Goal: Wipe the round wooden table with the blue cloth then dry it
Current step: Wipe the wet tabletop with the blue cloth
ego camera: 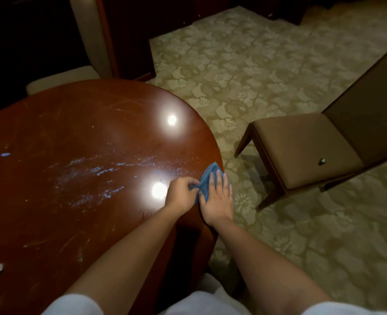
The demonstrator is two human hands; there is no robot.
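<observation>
While your left grip (180, 192) pinches the cloth (207, 178), your right grip (217, 196) lies flat on it at the desk (74, 133) edge, wet streaks (101, 171) left of both.

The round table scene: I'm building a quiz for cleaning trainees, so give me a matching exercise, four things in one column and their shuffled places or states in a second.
Things:
1. blue cloth
2. left hand
3. right hand
4. brown chair

Places or states:
A. lies flat with straight fingers on the cloth
B. stands on the patterned carpet, apart from the table
C. bunched at the right edge of the round wooden table
D. pinches a corner of the cloth

Pairs: 1-C, 2-D, 3-A, 4-B
</observation>
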